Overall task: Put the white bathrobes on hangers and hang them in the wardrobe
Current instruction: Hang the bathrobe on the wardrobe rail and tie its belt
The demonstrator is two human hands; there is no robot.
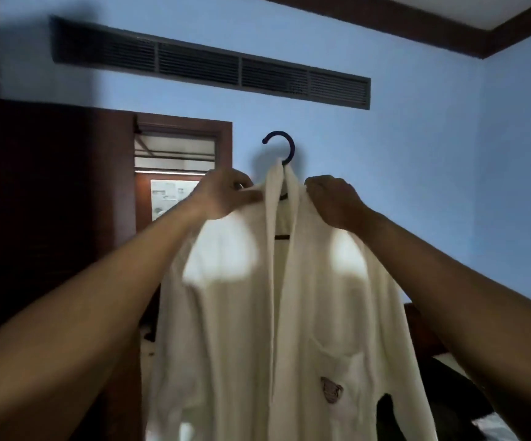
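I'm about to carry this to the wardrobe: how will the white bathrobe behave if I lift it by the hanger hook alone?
The white bathrobe is probably floppy: it drapes in loose folds below the left hand and right hand gripping its shoulders. It looks thick, so likely heavy-ish. It may slide off the dark blue plastic hanger if tilted.

A single head-worn camera looks forward and upward at close range, past a raised bathrobe [276,313] toward the blue wall [417,170] and ceiling.
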